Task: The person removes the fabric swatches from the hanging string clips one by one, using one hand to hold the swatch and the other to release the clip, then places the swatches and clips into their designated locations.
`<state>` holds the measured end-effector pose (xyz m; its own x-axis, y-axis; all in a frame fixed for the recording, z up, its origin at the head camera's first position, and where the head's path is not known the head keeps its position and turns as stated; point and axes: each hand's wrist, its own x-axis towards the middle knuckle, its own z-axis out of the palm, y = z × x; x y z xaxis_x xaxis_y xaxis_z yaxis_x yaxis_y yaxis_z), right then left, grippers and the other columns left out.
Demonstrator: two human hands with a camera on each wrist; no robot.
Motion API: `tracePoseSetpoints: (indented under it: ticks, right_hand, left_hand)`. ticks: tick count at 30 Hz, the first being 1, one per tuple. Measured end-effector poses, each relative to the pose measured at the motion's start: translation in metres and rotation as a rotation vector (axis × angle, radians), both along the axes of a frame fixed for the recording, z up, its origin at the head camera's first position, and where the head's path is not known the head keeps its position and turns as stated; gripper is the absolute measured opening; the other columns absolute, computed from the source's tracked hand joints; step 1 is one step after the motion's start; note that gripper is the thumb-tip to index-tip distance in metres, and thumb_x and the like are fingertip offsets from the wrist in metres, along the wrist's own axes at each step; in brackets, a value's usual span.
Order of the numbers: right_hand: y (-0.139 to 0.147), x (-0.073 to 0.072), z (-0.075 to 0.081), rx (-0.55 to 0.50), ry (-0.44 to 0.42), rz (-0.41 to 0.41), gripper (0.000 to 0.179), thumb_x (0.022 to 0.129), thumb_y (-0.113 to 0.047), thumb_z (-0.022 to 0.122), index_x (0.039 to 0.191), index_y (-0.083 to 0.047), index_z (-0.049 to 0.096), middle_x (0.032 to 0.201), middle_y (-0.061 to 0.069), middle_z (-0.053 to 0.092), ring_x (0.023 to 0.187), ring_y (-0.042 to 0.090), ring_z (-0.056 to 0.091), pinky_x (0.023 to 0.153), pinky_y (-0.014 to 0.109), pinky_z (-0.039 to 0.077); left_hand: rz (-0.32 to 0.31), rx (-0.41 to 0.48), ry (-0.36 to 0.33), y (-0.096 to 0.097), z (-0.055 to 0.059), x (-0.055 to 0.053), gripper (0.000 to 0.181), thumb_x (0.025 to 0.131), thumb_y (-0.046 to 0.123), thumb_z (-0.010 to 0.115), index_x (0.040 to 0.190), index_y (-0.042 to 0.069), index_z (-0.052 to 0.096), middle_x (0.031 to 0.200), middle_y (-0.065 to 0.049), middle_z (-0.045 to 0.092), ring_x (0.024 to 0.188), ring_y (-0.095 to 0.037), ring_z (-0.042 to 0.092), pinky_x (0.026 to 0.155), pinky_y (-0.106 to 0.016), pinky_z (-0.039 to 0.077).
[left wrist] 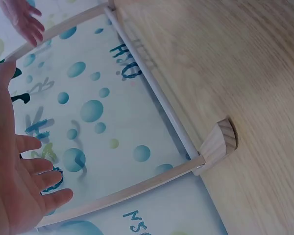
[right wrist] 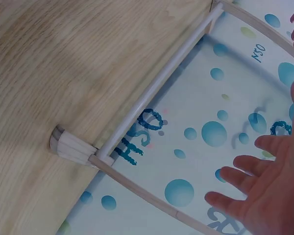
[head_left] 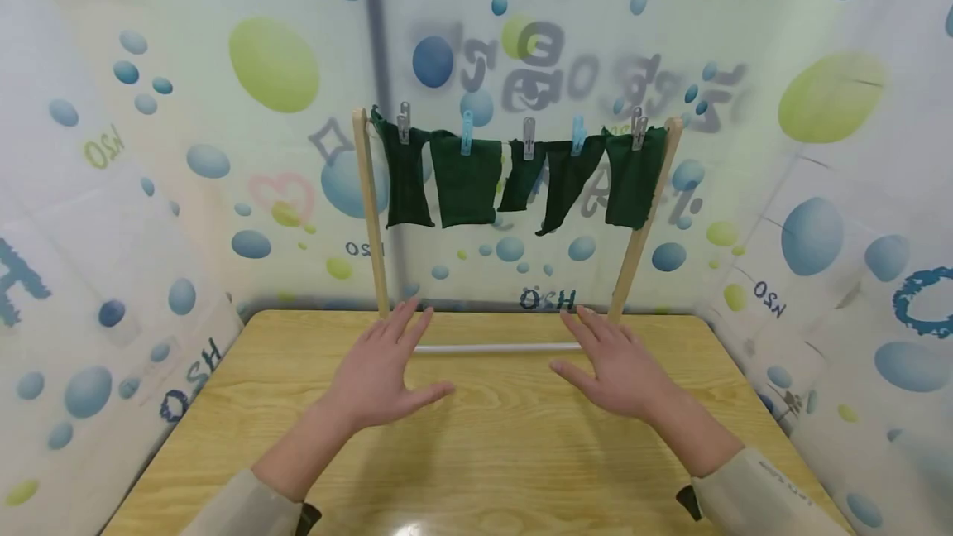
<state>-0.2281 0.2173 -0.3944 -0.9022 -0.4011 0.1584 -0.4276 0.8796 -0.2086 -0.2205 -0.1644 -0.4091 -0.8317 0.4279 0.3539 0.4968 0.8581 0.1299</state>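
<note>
Drying rack stood at twelve o'clock on the wooden counter, straight ahead of the person. Nearest me, pale sleeves came in at seven and five. Past them, the left hand hung above the wood towards ten, the right hand towards two, fingers spread, each grip empty. Beyond lay the rack's white bottom bar. Higher up, gray and blue pegs held five dark green cloths in a row. Behind everything rose a bubble-patterned sheet.

A bubble-printed sheet hangs behind the wood-grained table
</note>
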Motion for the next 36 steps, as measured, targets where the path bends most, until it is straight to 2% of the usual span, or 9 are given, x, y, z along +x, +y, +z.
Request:
tracePoseSetpoints:
  ticks: [3,8,11,14,17,21,24,29,36]
  right_hand:
    - [-0.003,-0.001,0.005,-0.035,0.008,-0.006,0.079,0.111,-0.062,0.055,0.169,-0.01,0.042,0.171,0.022,0.045,0.15,0.048,0.053,0.119,0.072,0.043]
    - [-0.008,-0.003,0.014,-0.123,0.013,-0.025,0.065,0.11,-0.049,0.063,0.16,-0.009,0.054,0.157,0.019,0.06,0.131,0.041,0.069,0.102,0.062,0.059]
    - [-0.012,-0.004,0.019,-0.147,0.021,-0.031,0.056,0.111,-0.043,0.065,0.155,-0.009,0.059,0.151,0.017,0.064,0.124,0.035,0.073,0.096,0.059,0.062]
    - [-0.015,-0.005,0.023,-0.152,0.028,-0.039,0.052,0.111,-0.041,0.066,0.151,-0.009,0.061,0.147,0.014,0.067,0.122,0.033,0.074,0.095,0.057,0.063]
    - [-0.018,-0.005,0.027,-0.15,0.032,-0.042,0.05,0.11,-0.04,0.066,0.149,-0.009,0.063,0.141,0.012,0.069,0.12,0.033,0.074,0.094,0.055,0.063]
    - [-0.023,-0.005,0.032,-0.146,0.024,-0.045,0.048,0.111,-0.039,0.066,0.148,-0.011,0.065,0.138,0.01,0.069,0.119,0.031,0.073,0.093,0.054,0.063]
    - [-0.026,-0.004,0.033,-0.141,0.021,-0.045,0.046,0.111,-0.039,0.066,0.147,-0.011,0.066,0.14,0.009,0.069,0.118,0.029,0.073,0.094,0.053,0.063]
    - [-0.029,-0.004,0.035,-0.142,0.022,-0.046,0.043,0.11,-0.037,0.066,0.145,-0.012,0.067,0.138,0.008,0.07,0.117,0.028,0.073,0.094,0.052,0.064]
    - [-0.032,-0.004,0.039,-0.141,0.038,-0.032,0.041,0.11,-0.036,0.067,0.143,-0.012,0.068,0.133,0.006,0.071,0.113,0.026,0.075,0.089,0.049,0.065]
  left_hand:
    - [0.004,0.07,0.026,0.0,0.003,-0.003,0.099,0.096,0.068,0.073,0.168,0.007,0.044,0.172,-0.02,0.044,0.15,-0.045,0.055,0.117,-0.063,0.05]
    - [0.023,0.213,0.043,-0.004,0.014,-0.008,0.079,0.104,0.054,0.072,0.162,0.005,0.051,0.163,-0.021,0.055,0.142,-0.045,0.062,0.108,-0.063,0.057]
    - [0.042,0.309,0.031,-0.007,0.025,-0.012,0.067,0.108,0.047,0.068,0.158,0.004,0.055,0.158,-0.021,0.059,0.141,-0.044,0.063,0.108,-0.064,0.057]
    - [0.055,0.403,0.018,-0.011,0.035,-0.019,0.06,0.111,0.042,0.064,0.157,0.004,0.056,0.153,-0.022,0.062,0.137,-0.044,0.065,0.107,-0.064,0.056]
    - [0.042,0.509,0.015,-0.014,0.047,-0.029,0.056,0.113,0.037,0.062,0.156,0.002,0.056,0.148,-0.023,0.063,0.134,-0.043,0.066,0.107,-0.063,0.058]
    - [0.01,0.622,0.022,-0.015,0.067,-0.044,0.054,0.114,0.031,0.062,0.156,-0.002,0.055,0.146,-0.024,0.062,0.138,-0.041,0.063,0.108,-0.061,0.058]
    - [-0.001,0.677,0.051,-0.012,0.082,-0.058,0.054,0.113,0.029,0.062,0.156,-0.004,0.054,0.149,-0.026,0.061,0.139,-0.041,0.062,0.108,-0.06,0.058]
    - [0.021,0.742,0.153,-0.007,0.105,-0.078,0.053,0.114,0.029,0.062,0.155,-0.004,0.055,0.15,-0.027,0.063,0.136,-0.041,0.067,0.109,-0.057,0.059]
    - [0.062,0.762,0.28,0.004,0.129,-0.093,0.049,0.114,0.024,0.063,0.151,-0.007,0.057,0.146,-0.028,0.067,0.13,-0.041,0.072,0.109,-0.053,0.059]
